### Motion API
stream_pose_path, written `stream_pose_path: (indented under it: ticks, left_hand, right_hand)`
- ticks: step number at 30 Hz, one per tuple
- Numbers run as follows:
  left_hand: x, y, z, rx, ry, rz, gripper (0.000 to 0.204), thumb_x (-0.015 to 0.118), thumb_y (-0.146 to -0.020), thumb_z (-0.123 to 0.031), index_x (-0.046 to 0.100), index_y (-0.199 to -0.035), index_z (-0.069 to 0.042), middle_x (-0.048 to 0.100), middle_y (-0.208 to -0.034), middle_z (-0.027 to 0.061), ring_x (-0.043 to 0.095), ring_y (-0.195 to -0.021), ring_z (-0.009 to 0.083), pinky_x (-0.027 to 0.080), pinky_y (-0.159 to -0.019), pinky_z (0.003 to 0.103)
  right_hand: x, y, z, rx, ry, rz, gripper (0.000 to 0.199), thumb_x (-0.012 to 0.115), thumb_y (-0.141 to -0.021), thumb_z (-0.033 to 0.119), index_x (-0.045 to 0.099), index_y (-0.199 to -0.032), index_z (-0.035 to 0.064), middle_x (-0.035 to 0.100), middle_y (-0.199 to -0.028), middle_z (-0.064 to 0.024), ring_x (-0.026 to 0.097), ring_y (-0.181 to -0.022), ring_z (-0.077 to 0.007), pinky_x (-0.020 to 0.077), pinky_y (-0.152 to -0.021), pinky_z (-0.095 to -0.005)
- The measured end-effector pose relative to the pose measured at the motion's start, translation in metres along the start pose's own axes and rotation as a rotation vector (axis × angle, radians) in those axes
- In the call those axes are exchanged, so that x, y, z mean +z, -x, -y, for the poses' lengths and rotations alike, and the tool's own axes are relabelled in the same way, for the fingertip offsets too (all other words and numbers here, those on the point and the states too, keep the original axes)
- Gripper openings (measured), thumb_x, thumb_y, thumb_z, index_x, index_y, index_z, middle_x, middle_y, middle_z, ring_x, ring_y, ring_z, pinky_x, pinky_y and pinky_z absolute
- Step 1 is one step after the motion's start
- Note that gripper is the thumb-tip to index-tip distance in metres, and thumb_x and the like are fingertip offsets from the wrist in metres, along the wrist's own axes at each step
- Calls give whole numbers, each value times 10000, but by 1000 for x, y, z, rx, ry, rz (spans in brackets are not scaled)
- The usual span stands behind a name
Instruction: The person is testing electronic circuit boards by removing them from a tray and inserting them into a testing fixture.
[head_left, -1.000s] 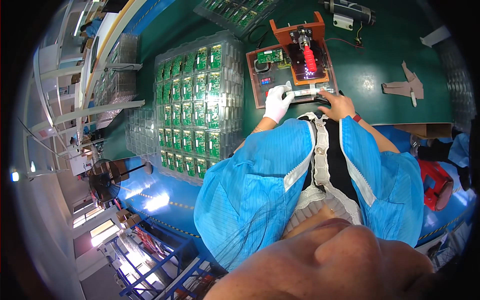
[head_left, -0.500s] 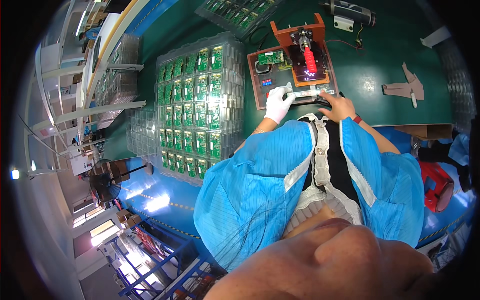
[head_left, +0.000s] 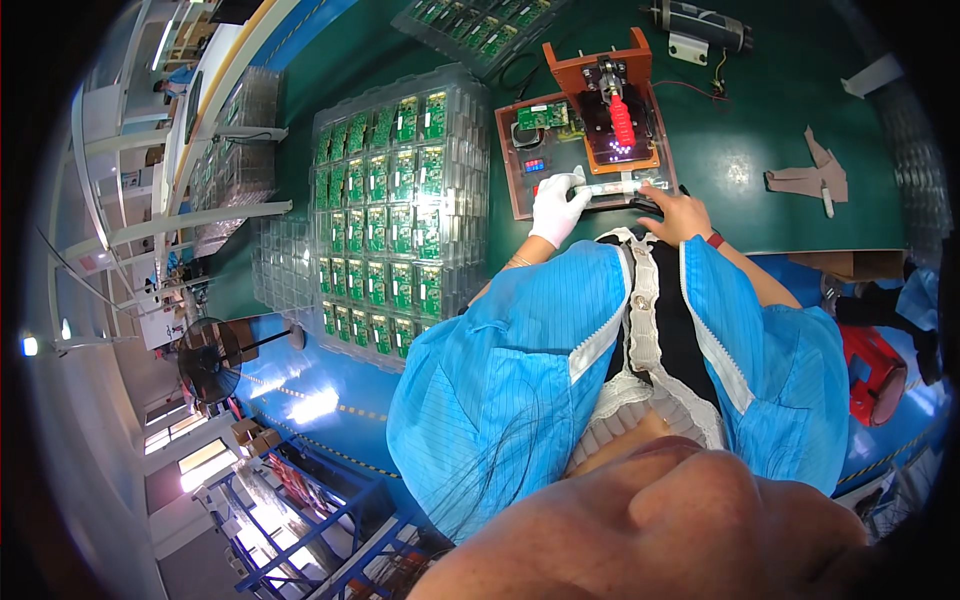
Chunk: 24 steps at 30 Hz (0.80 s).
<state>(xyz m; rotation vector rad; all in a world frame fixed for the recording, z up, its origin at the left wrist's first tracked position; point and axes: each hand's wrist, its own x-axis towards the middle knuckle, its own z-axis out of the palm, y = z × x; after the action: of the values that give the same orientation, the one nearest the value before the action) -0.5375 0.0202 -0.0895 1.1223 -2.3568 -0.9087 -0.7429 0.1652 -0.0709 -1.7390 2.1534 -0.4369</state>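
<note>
My left hand, in a white glove, is at the front edge of a brown test fixture, its fingers closed on the left end of a slim pale strip. What the strip is cannot be made out. My bare right hand lies at the strip's other end, index finger stretched onto it and thumb apart, lower down. A dark edge shows between them. Above the hands, the fixture's clamp with a red handle stands over a lit panel. A green circuit board lies on the fixture's upper left.
Left of the fixture stands a tall stack of clear trays with many green circuit boards. Another board tray lies farther back. A dark cylindrical motor is at the back right. A beige cloth piece lies on the green table.
</note>
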Motion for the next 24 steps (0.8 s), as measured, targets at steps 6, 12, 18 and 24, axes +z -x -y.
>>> stream_pose_path:
  ticks: [6,12,18,24]
  left_hand:
    - [0,0,2,3,-13,6,275,631,-768,-225,642,-954,-22,651,-967,104,566,-882,269,447,-807,330]
    - [1,0,1,-1,-5,-7,264,627,-766,-232,640,-941,-35,648,-968,94,559,-887,267,443,-811,330]
    - [4,0,5,-20,11,-1,243,617,-764,-256,633,-916,-67,638,-974,70,537,-909,267,433,-824,334]
    - [2,0,1,-4,-8,-4,263,626,-765,-232,641,-935,-32,650,-969,93,561,-889,268,442,-815,330]
  right_hand:
    - [-7,-2,5,46,33,81,480,713,-744,316,554,-1191,239,697,-922,-55,645,-701,-328,513,-658,-403]
    - [0,-2,0,42,33,83,490,711,-748,316,548,-1203,236,688,-1006,-25,648,-719,-328,516,-672,-402]
    - [-5,-2,3,47,22,107,491,694,-764,327,535,-1220,236,682,-946,-72,645,-722,-339,512,-675,-413]
    - [3,0,-3,9,-13,50,490,682,-775,335,529,-1229,235,684,-851,-128,641,-709,-345,507,-671,-421]
